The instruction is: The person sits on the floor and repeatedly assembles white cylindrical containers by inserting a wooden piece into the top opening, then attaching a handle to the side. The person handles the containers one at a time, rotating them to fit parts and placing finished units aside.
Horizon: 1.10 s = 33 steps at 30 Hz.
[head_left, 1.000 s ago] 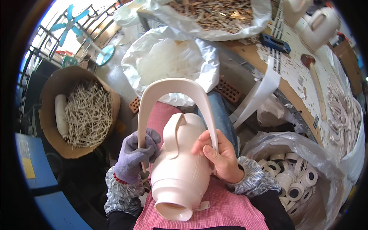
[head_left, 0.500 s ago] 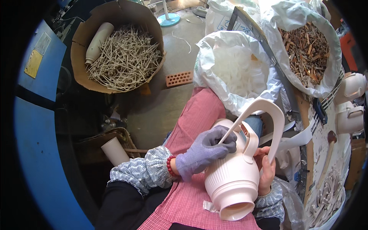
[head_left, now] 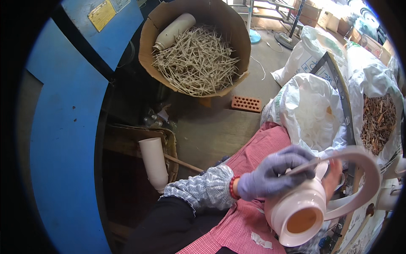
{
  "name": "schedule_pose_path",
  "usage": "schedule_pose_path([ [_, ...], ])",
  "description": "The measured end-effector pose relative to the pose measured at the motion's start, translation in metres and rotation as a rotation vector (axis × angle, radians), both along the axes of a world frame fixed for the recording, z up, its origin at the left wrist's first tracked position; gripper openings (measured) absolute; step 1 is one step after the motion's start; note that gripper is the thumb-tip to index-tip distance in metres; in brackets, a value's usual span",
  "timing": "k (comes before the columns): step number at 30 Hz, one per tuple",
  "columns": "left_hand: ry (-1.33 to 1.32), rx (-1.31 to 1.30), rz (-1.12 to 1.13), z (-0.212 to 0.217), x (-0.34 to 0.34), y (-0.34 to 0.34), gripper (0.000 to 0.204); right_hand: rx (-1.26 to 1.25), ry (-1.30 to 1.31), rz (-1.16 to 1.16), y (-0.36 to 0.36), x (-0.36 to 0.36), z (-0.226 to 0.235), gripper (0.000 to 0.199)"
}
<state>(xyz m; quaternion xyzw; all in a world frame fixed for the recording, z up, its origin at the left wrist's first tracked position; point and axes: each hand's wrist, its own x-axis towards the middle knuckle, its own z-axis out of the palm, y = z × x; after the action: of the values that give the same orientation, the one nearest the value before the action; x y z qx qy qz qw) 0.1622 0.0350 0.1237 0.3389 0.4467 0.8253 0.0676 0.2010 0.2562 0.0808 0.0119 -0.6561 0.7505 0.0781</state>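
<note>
We held a pale pink plastic jug shell [head_left: 280, 213] low in front of us, right of the middle of the view, tilted so that its round mouth faced us. Our left hand [head_left: 277, 172], in a lavender-grey glove, was clamped on one end of a broad, arched carrying handle [head_left: 372, 175] of the same pink. The arch swung out to the right of the jug shell, its other end near the mouth; we could not tell whether either end was fastened.

Our bare right hand [head_left: 333, 180] was beside the far side of the shell, blurred and partly hidden — we could not tell how its fingers were set.

A red bead bracelet [head_left: 234, 186] sat between the glove and a patterned sleeve [head_left: 207, 186], and a pink checked apron [head_left: 224, 235] covered our lap.

Beyond the hands stood a white sack [head_left: 277, 111] of translucent pieces, with a perforated brick [head_left: 246, 104] just to its left. Farther off, a cardboard drum [head_left: 148, 46] held pale sticks [head_left: 198, 63] and a cylindrical shell [head_left: 175, 30]. A second pale shell [head_left: 153, 163] leaned at the left — between our sleeve and a blue cabinet [head_left: 67, 139].
</note>
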Motion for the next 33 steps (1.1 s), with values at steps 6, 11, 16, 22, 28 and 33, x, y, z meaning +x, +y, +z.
schedule_pose_path([
  [6, 0.332, -0.193, -0.029, -0.007, -0.065, -0.090, 0.018, 0.394, -0.143, 0.125, 0.029, -0.073, 0.031, 0.020],
  [11, -0.105, -1.377, 0.676, -0.272, -0.082, -0.387, 0.023, 0.147, 0.114, -0.292, 0.100, -0.077, 0.065, 0.029],
  [16, -0.513, -1.949, 0.878, -0.346, -0.082, -0.428, 0.024, 0.121, 0.486, -0.955, 0.255, 0.044, 0.136, 0.028],
  [22, -0.590, -2.043, 0.879, -0.314, -0.081, -0.392, 0.023, 0.486, 0.629, -1.308, 0.390, 0.084, 0.157, 0.015],
  [28, -0.548, -2.069, 1.028, -0.259, -0.017, -0.406, 0.022, 0.408, 0.496, -1.405, 0.535, 0.023, 0.098, 0.024],
  [33, 0.342, -1.770, 0.963, -0.112, -0.069, -0.268, 0.015, 0.811, 0.149, -1.489, 0.610, 0.026, 0.072, 0.039],
])
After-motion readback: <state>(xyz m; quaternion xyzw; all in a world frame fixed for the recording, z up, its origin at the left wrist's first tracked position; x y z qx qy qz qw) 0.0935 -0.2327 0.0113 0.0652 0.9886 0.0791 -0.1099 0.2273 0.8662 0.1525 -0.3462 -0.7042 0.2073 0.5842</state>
